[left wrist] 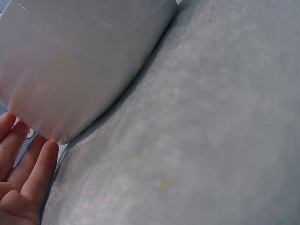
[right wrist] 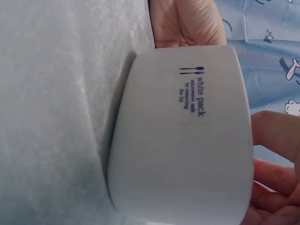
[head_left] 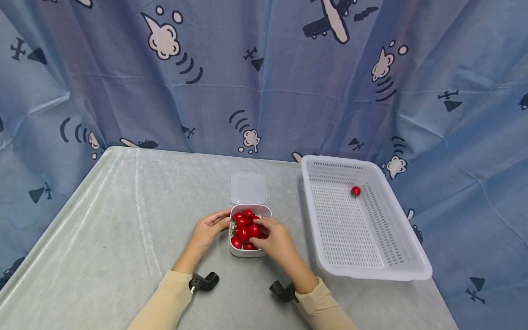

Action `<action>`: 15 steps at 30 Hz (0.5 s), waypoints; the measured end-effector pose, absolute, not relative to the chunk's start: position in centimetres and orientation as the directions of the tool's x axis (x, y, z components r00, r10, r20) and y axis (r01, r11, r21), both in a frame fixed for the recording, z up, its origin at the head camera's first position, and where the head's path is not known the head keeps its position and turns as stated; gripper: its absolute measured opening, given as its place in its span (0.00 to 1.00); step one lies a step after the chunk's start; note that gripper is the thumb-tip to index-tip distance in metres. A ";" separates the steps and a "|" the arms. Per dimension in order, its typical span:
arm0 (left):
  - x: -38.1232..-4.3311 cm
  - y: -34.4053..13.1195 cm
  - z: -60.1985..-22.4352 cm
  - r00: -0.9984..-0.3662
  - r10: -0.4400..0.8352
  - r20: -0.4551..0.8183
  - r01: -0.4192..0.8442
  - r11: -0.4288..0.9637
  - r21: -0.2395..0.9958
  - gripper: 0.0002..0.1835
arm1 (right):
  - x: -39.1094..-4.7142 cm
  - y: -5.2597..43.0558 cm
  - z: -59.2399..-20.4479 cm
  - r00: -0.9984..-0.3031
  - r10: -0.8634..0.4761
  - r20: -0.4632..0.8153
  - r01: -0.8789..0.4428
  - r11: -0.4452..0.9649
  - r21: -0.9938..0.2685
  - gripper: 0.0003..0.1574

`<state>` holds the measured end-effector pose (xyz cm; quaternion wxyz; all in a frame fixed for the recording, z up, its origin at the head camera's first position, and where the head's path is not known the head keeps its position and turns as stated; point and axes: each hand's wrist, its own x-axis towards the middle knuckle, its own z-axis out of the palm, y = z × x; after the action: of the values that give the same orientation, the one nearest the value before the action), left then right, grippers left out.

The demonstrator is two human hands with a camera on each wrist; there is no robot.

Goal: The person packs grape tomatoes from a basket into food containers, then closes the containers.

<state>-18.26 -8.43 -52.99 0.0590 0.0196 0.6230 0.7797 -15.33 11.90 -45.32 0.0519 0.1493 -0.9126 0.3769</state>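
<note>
A white plastic food container (head_left: 247, 253) full of red cherry tomatoes (head_left: 243, 234) stands on the table in the head view. My left hand (head_left: 207, 230) rests against its left side, with fairly straight fingertips (left wrist: 48, 152) touching the wall in the left wrist view. Over the container's right side, my right hand (head_left: 275, 237) has thumb and forefinger curled round a cherry tomato (head_left: 253, 230) among the others. The right wrist view shows the container's printed front and part of that hand (right wrist: 276, 187) above the rim; the tomatoes are hidden there.
A clear square lid (head_left: 248, 188) lies flat just behind the container. To the right stands a large white perforated basket (head_left: 312, 224) with one cherry tomato (head_left: 355, 191) near its back right. A blue patterned curtain (head_left: 222, 91) hangs behind the cloth-covered table (head_left: 103, 238).
</note>
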 end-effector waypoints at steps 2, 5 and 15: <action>-18.3 -8.4 -53.0 -0.992 0.118 -0.039 -0.064 -0.218 0.974 0.22 | -15.3 11.9 -45.3 -0.951 -0.230 0.205 -0.307 0.668 -0.678 0.25; -18.4 -8.4 -53.0 -0.992 0.117 -0.037 -0.062 -0.223 0.973 0.22 | -15.3 12.0 -45.2 -0.957 -0.215 0.195 -0.290 0.667 -0.686 0.24; -18.3 -8.4 -53.0 -0.993 0.109 -0.045 -0.069 -0.229 0.971 0.22 | -14.8 13.0 -43.6 -0.971 -0.141 0.191 -0.237 0.603 -0.762 0.23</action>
<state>-18.33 -8.36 -53.02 0.0567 0.0160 0.6182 0.7838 -14.85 12.99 -43.61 0.0553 0.1059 -0.8935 0.4329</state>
